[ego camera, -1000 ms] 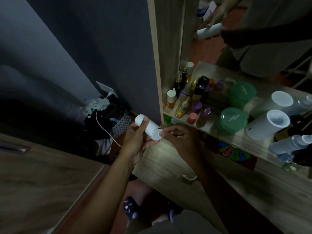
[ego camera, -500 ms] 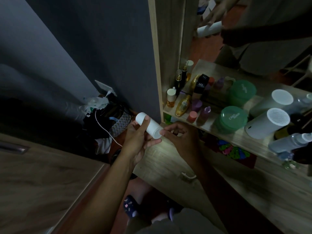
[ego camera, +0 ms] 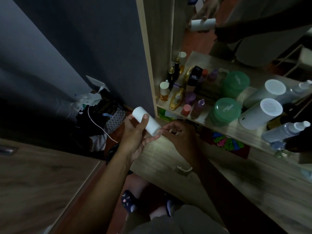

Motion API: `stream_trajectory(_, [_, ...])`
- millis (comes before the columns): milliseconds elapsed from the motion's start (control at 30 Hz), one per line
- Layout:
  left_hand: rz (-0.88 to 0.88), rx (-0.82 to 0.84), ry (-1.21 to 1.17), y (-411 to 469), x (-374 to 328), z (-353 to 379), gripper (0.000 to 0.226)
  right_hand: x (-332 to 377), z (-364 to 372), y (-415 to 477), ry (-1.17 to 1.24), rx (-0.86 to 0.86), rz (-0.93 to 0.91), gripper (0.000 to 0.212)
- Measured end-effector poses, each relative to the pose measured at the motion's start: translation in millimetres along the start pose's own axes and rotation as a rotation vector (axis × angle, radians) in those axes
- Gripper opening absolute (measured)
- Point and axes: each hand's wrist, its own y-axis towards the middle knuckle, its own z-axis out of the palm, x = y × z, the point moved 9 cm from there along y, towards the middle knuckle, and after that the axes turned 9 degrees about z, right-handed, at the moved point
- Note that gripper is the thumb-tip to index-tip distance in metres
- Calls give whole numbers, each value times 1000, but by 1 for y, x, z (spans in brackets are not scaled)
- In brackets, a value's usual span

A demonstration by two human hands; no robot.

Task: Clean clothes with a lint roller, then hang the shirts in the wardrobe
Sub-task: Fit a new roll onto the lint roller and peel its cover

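Note:
A white cylindrical lint roller [ego camera: 146, 122] lies tilted in my left hand [ego camera: 135, 135], with the thumb over its top and the fingers under it. My right hand [ego camera: 181, 138] is just right of it, and its fingertips touch the roller's lower right end. Both hands hover over the left end of a wooden dresser top [ego camera: 162, 157]. A mirror [ego camera: 236, 34] behind the dresser reflects the roller and my hands. No shirts or wardrobe are in view.
A shelf [ego camera: 219, 130] holds several perfume bottles, green jars [ego camera: 225, 109], a white cylindrical device [ego camera: 260, 114] and spray bottles. A pile of bags and a white cable [ego camera: 99, 125] sits by the dark wall at the left. A wooden cabinet [ego camera: 33, 183] is at the lower left.
The roller's upper end has tipped slightly left in my left hand. My right fingertips have stayed at its lower end with small movements.

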Motion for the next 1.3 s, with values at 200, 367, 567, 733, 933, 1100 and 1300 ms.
stream_trajectory(200, [58,37,191,15,29,3,66,-71,-21,-14,-112,-34,119,17])
stream_trajectory(367, [59,79,320,21,61,5,65,-164,-47,-43,-302,-129,396,17])
stream_trajectory(567, [66,115,446,23,88,7,63,-219,-66,-71,-684,-137,594,30])
stream_trajectory(733, [78,149,516,23,98,10,63,-246,-44,-73,-892,117,693,47])
stream_trajectory(933, [40,146,522,23,97,2,63,-230,-37,-61,-731,103,616,46])
stream_trajectory(1100, [53,67,481,21,76,-9,53,-180,-35,-36,-402,-5,478,49])
stream_trajectory(1300, [-3,61,355,8,41,-8,69,-73,-22,-6,-466,-12,102,60])
